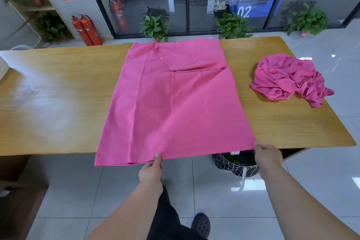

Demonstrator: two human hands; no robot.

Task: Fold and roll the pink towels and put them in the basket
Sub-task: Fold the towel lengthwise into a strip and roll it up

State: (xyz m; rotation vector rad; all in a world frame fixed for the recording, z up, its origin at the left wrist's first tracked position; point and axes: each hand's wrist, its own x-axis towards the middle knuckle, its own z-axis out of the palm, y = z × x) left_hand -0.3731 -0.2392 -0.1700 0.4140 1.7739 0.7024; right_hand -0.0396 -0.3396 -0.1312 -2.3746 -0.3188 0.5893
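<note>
Left hand (151,171): grip pinched on the near hem of the spread pink towel (175,99), which overhangs the bench (58,93). Right hand (267,156): grip clamped on its near right corner. Checked basket (236,163) just below that corner; crumpled pink towel (288,78) farther right, apart.

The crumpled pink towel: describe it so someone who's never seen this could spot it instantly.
Find the long wooden table. Near its right end, apart from the flat pink towel spread mid-table, lies the crumpled pink towel. It alone is bunched in a heap.
</note>
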